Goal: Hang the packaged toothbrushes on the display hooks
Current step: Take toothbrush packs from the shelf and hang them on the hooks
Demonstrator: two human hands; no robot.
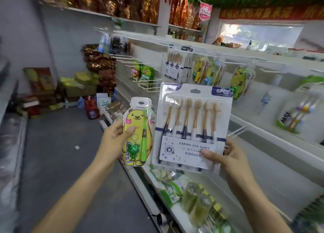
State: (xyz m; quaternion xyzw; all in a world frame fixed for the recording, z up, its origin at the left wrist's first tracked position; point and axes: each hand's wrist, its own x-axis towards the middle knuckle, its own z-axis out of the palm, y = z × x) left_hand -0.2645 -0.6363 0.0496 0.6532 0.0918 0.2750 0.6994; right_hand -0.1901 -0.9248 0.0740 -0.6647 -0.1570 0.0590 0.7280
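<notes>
My left hand (114,138) grips a yellow bear-shaped pack (137,129) holding one green toothbrush and a green frog charm. My right hand (228,158) pinches the lower right corner of a large white blister pack (191,125) of several gold-handled toothbrushes, thumb on its front label. Both packs are upright in front of the white display panel. Behind them, white display hooks (145,85) stick out bare, and other hooks (177,66) farther back carry hung toothbrush packs, including yellow ones (238,80).
A white hook (236,131) juts out just right of the large pack. The lower shelf (177,213) holds loose green and clear packs. The grey aisle floor (61,153) runs left, with boxes and bags (77,87) piled at its far end.
</notes>
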